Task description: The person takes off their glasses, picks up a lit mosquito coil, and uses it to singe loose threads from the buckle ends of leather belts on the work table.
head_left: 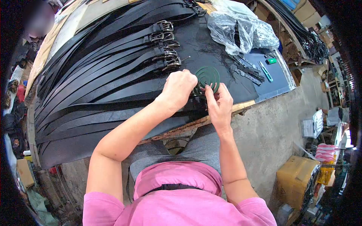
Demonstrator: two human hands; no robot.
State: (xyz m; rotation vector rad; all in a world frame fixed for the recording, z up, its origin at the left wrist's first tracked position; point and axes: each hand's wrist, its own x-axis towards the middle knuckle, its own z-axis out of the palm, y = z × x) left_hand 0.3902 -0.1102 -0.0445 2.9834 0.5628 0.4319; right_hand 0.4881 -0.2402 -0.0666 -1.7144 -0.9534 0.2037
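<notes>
A round green coil (208,76) is held over the table's front edge by my right hand (220,101), its fingers pinched on the coil's lower rim. My left hand (179,88) is closed like a fist against the coil's left side; what its fingers hold, if anything, is hidden. Many black belts (94,90) lie side by side on the table to the left, their metal buckles (168,60) just beyond my left hand. A dark belt end and buckle show partly beneath my hands.
A clear plastic bag (243,30) sits at the table's back right. Near it lie black notched strips (247,70), a teal cutter (266,71) and a small green item (271,61). A cardboard box (296,180) stands on the floor at right.
</notes>
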